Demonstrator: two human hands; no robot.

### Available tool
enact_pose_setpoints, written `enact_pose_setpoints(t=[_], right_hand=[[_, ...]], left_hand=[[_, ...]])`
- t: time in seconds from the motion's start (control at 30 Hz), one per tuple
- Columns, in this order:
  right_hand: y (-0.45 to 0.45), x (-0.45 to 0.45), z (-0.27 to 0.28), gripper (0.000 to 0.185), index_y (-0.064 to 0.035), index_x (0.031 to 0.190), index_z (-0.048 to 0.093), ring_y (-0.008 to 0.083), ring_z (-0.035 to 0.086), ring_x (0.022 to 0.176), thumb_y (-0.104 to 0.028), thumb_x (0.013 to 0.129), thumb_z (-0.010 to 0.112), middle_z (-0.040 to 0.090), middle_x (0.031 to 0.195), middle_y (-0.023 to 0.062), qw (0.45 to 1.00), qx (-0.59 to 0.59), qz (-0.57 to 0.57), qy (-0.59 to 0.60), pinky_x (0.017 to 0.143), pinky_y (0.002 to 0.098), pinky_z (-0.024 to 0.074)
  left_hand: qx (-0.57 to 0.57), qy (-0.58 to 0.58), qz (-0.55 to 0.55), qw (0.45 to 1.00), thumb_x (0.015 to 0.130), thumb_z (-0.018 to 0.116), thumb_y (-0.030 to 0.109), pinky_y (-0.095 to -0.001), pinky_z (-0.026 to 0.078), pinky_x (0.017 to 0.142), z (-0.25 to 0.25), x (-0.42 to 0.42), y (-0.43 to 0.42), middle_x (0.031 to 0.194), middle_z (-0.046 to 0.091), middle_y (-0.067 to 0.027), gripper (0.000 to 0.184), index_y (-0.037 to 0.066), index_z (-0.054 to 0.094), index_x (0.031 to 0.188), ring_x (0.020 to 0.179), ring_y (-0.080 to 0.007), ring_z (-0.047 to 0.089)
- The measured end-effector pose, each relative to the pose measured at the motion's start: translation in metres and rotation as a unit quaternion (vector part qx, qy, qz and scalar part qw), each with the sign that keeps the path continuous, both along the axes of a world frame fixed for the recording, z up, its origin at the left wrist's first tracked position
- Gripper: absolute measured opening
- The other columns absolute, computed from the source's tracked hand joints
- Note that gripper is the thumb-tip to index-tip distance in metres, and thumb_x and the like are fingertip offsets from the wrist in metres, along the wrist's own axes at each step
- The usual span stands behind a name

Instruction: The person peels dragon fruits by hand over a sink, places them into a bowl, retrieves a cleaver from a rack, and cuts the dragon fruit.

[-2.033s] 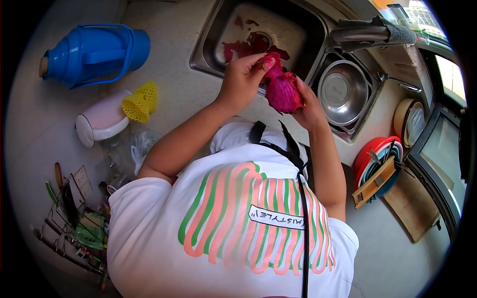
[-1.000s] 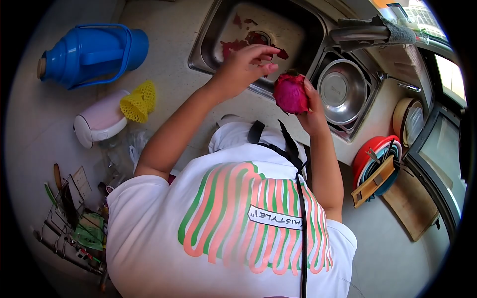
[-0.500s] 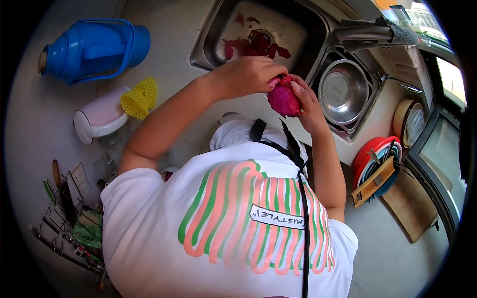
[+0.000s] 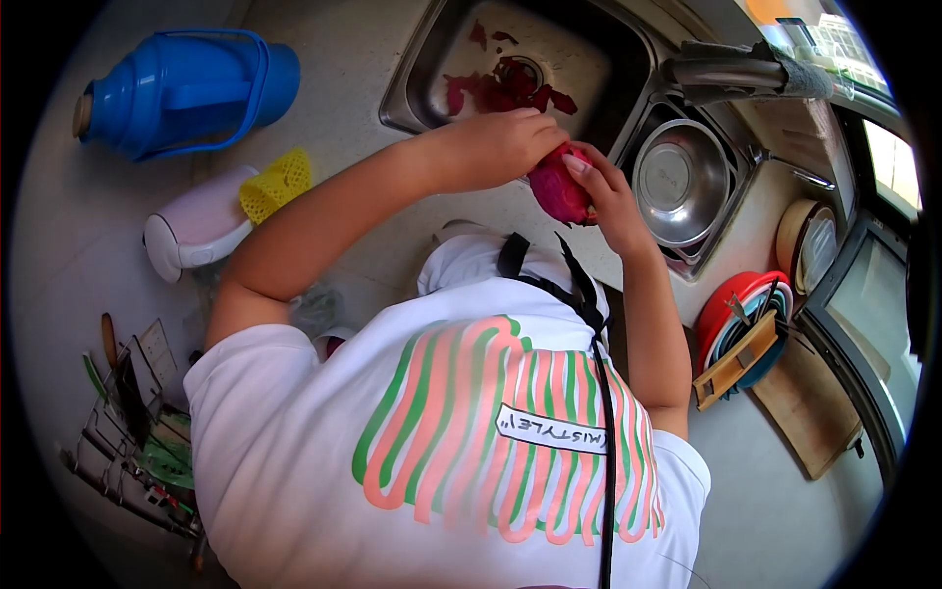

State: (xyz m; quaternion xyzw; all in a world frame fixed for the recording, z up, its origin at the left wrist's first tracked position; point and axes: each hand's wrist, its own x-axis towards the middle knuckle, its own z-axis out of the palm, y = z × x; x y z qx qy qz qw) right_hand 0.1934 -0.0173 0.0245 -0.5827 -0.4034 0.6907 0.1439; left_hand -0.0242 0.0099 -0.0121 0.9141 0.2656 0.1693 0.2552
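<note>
I hold the dragon fruit (image 4: pixel 557 191) in the upper centre of the frame, just off the near side of the sink (image 4: pixel 394 114); my right hand (image 4: pixel 618 208) cups it from the right, fingers curled round its side and thumb pressed against the skin, which I judge steadies it; my left hand (image 4: pixel 496 149) bends over its upper left, leaving the lower part bare to view; those fingertips are hidden, so I cannot tell whether they pinch anything; red peel pieces (image 4: pixel 515 86) lie in the sink round the drain, so holding the fruit close by likely spares the counter (image 4: pixel 343 59); the metal bowl (image 4: pixel 672 179) sits right of my hands, out of their way.
</note>
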Motion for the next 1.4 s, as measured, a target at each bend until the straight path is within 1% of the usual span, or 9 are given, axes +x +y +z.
enact_pose_setpoints(t=[0.17, 0.3, 0.5, 0.6, 0.77, 1.07, 1.17, 1.27, 1.4], right_hand=[[0.0, 0.003, -0.013, 0.048, -0.0074, 0.128, 0.055, 0.0124, 0.058, 0.083, -0.044, 0.097, 0.056, 0.061, 0.097, 0.005, 1.0, 0.025, 0.01, 0.0, 0.066, 0.0251, 0.0481], [0.003, -0.005, 0.004, 0.049, -0.0066, 0.129, 0.055, 0.013, 0.058, 0.085, -0.044, 0.098, 0.056, 0.061, 0.101, 0.0062, 1.0, -0.004, -0.015, -0.011, 0.068, 0.0256, 0.0484], [-0.003, -0.004, -0.007, 0.046, -0.0035, 0.129, 0.056, 0.0131, 0.057, 0.094, -0.039, 0.099, 0.054, 0.061, 0.108, 0.0073, 0.998, 0.026, -0.041, 0.039, 0.081, 0.0245, 0.0469], [-0.004, -0.007, 0.0, 0.045, -0.0031, 0.129, 0.055, 0.0135, 0.057, 0.097, -0.038, 0.1, 0.054, 0.061, 0.109, 0.0076, 0.998, 0.036, -0.049, 0.027, 0.084, 0.0255, 0.0463], [-0.007, -0.009, -0.001, 0.045, -0.0023, 0.129, 0.055, 0.0136, 0.056, 0.099, -0.036, 0.1, 0.054, 0.061, 0.11, 0.0077, 0.996, 0.031, -0.07, 0.041, 0.087, 0.0251, 0.045], [-0.007, -0.007, -0.009, 0.047, -0.0002, 0.129, 0.055, 0.0139, 0.056, 0.105, -0.037, 0.1, 0.052, 0.061, 0.115, 0.0072, 0.991, 0.011, -0.104, 0.079, 0.094, 0.0258, 0.0435], [-0.006, -0.005, -0.012, 0.046, -0.0012, 0.127, 0.056, 0.0135, 0.056, 0.104, -0.039, 0.1, 0.051, 0.06, 0.114, 0.0065, 0.991, -0.003, -0.105, 0.08, 0.093, 0.0252, 0.0436], [-0.003, -0.008, -0.006, 0.043, -0.0024, 0.123, 0.058, 0.0122, 0.056, 0.099, -0.039, 0.1, 0.051, 0.06, 0.108, 0.0051, 0.995, -0.011, -0.09, 0.05, 0.089, 0.0243, 0.0438], [-0.001, -0.006, -0.019, 0.039, -0.0036, 0.118, 0.059, 0.0103, 0.054, 0.091, -0.038, 0.101, 0.052, 0.059, 0.1, 0.0031, 0.997, 0.018, -0.047, 0.066, 0.083, 0.0238, 0.0435]], left_hand=[[-0.048, -0.001, 0.048, 0.998, 0.083, 0.057, -0.002, -0.0404, 0.051, 0.093, -0.003, 0.004, -0.006, 0.116, 0.06, -0.017, 0.039, -0.002, 0.052, 0.121, 0.11, -0.034, 0.059], [-0.058, -0.07, 0.083, 0.992, 0.083, 0.056, -0.003, -0.041, 0.051, 0.091, -0.009, 0.006, -0.006, 0.115, 0.06, -0.0178, 0.036, -0.001, 0.053, 0.119, 0.11, -0.0357, 0.059], [-0.068, -0.12, 0.079, 0.987, 0.084, 0.055, -0.004, -0.0413, 0.052, 0.086, -0.014, 0.003, -0.001, 0.108, 0.062, -0.0172, 0.031, 0.0, 0.055, 0.115, 0.101, -0.0365, 0.062], [-0.08, -0.15, 0.08, 0.982, 0.085, 0.056, -0.005, -0.0414, 0.052, 0.084, -0.014, 0.002, 0.001, 0.105, 0.063, -0.0171, 0.029, 0.0, 0.056, 0.113, 0.098, -0.0366, 0.063], [-0.127, -0.179, 0.081, 0.972, 0.085, 0.055, -0.007, -0.0415, 0.051, 0.082, -0.01, 0.001, 0.004, 0.103, 0.063, -0.0167, 0.027, 0.0, 0.058, 0.111, 0.096, -0.0369, 0.062], [-0.178, -0.213, 0.09, 0.956, 0.088, 0.056, -0.004, -0.0368, 0.05, 0.081, -0.011, -0.001, 0.007, 0.103, 0.063, -0.0151, 0.024, 0.001, 0.061, 0.111, 0.095, -0.033, 0.063], [-0.226, -0.168, 0.078, 0.956, 0.089, 0.056, -0.003, -0.0381, 0.051, 0.083, -0.007, -0.003, 0.007, 0.107, 0.063, -0.0151, 0.028, 0.001, 0.06, 0.117, 0.098, -0.0332, 0.063], [-0.202, -0.072, 0.077, 0.974, 0.088, 0.055, -0.005, -0.0402, 0.051, 0.087, -0.006, -0.003, 0.002, 0.113, 0.061, -0.0158, 0.035, 0.001, 0.056, 0.123, 0.103, -0.0347, 0.062], [-0.159, -0.032, 0.065, 0.985, 0.085, 0.053, -0.008, -0.0425, 0.05, 0.089, -0.006, -0.003, 0.001, 0.118, 0.059, -0.0172, 0.04, 0.0, 0.053, 0.124, 0.106, -0.0371, 0.06]])
